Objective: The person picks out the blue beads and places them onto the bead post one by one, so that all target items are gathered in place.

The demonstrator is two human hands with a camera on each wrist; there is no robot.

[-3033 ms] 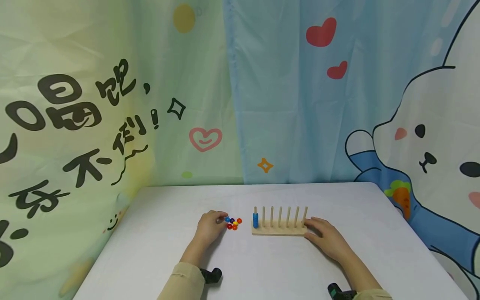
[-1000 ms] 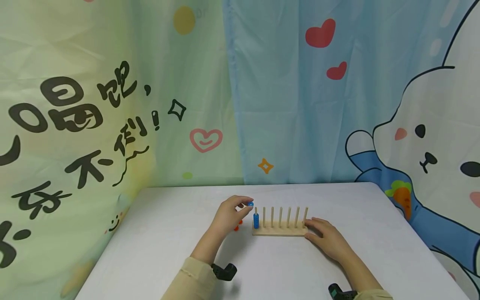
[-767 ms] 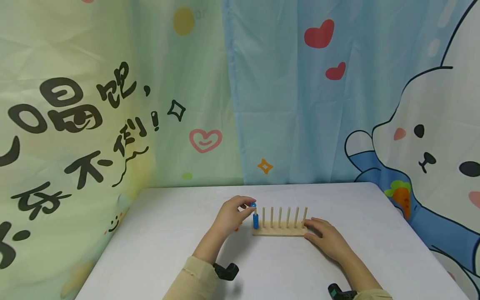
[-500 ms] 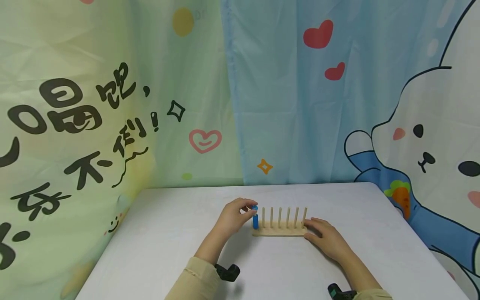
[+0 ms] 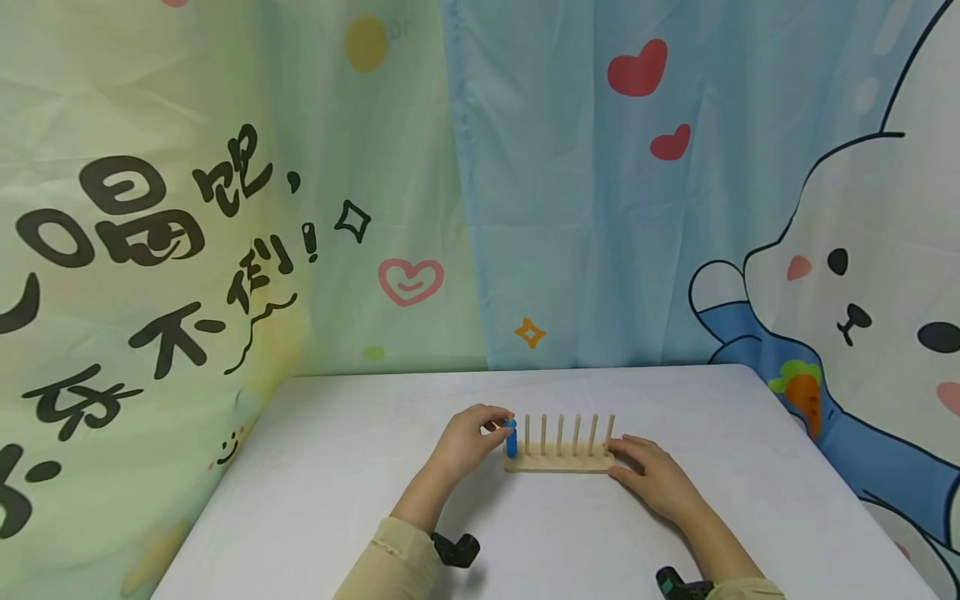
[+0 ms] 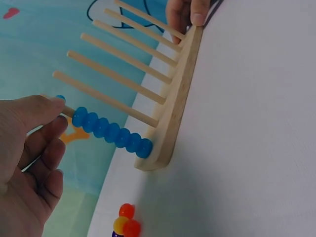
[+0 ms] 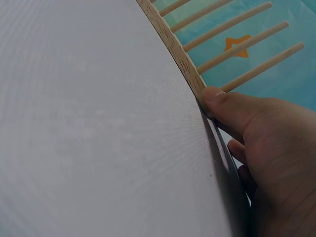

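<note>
A wooden peg rack (image 5: 558, 467) with a row of upright pegs stands on the table. Its leftmost peg carries a stack of blue beads (image 6: 112, 132). My left hand (image 5: 467, 437) pinches another blue bead (image 6: 60, 97) between thumb and finger at that peg's upper end; a short stretch of bare wood shows between it and the stack. The thumb hides most of this bead. At the rack's other end, my right hand (image 5: 656, 475) grips the base, its thumb (image 7: 215, 94) on the near side. The other pegs (image 5: 560, 433) carry no beads.
Loose beads lie on the table left of the rack: orange-red (image 6: 127, 211), yellow (image 6: 120, 225) and a partly cut-off dark purple one (image 6: 117, 235). My left hand hides them in the head view. A printed curtain (image 5: 540, 208) hangs behind the white table (image 5: 570, 542).
My left hand went from the loose beads to the leftmost peg with a blue bead, then lowered it slightly onto the peg's top. My right hand stayed at the rack's end.
</note>
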